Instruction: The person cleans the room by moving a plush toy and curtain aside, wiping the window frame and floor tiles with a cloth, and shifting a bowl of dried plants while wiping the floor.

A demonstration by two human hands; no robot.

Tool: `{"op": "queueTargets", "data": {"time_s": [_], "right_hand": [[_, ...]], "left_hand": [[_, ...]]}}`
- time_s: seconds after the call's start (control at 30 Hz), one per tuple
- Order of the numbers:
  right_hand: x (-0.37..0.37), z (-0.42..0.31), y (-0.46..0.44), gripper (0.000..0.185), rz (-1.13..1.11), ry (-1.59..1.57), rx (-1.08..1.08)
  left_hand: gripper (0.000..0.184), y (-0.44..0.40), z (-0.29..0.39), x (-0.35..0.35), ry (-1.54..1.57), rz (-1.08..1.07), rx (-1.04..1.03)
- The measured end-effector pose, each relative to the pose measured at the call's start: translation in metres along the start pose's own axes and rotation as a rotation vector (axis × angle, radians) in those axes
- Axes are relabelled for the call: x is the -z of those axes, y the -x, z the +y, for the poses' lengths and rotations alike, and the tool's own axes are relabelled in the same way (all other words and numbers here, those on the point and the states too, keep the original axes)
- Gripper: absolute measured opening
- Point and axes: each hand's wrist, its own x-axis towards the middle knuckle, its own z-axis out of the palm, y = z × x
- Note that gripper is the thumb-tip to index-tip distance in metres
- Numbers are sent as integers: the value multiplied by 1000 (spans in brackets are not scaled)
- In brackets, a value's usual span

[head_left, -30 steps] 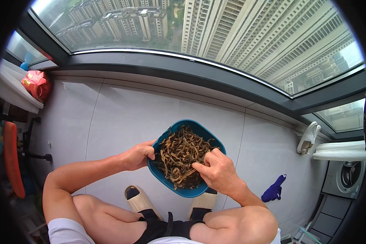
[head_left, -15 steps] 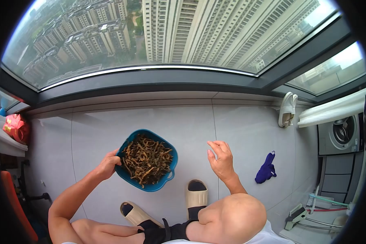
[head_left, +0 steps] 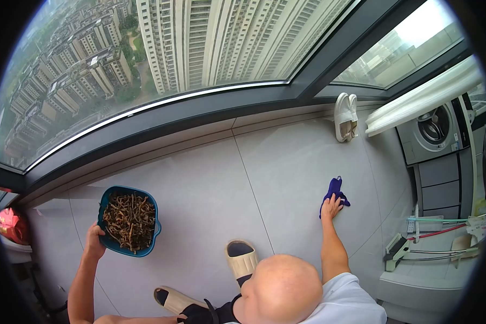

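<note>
My left hand (head_left: 94,241) grips the rim of a blue basin (head_left: 157,229) at its lower left corner. Brown, dried strips (head_left: 128,221) are heaped inside the basin. To the right, my right hand (head_left: 332,206) reaches down onto a dark purple cloth-like item (head_left: 335,187) on the grey floor. Its fingers lie spread over the lower part of the item; whether they pinch it cannot be made out.
White shoes (head_left: 345,117) lean by the window ledge. A washing machine (head_left: 433,128), a white curtain (head_left: 424,100) and a mop-like tool (head_left: 397,252) are at the right. A red bag (head_left: 13,225) is at far left. My slippered feet (head_left: 241,259) rest on the floor.
My right hand has left the strips and moved right and down to the purple item. The basin, in my left hand, has shifted left. The view has turned to the right.
</note>
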Motion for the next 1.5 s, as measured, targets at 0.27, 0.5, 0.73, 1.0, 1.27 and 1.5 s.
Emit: {"op": "queueTargets", "data": {"time_s": [0.27, 0.5, 0.73, 1.0, 1.27, 1.5], "right_hand": [[9, -166, -51, 67, -138, -80, 170], [16, -337, 14, 63, -148, -264, 643], [34, -373, 200, 55, -179, -413, 1301], [46, -274, 237, 30, -178, -423, 1486], [-7, -240, 54, 39, 157, -217, 726], [25, -313, 183, 41, 23, -295, 1031]], "left_hand": [[59, 4, 11, -16, -2, -20, 17], [62, 8, 16, -18, -3, -27, 15], [60, -4, 14, -15, 15, -23, 1], [62, -17, 12, -3, -23, -43, -15], [56, -3, 6, 0, 24, 8, -7], [53, -10, 7, 8, -35, -26, 8]]}}
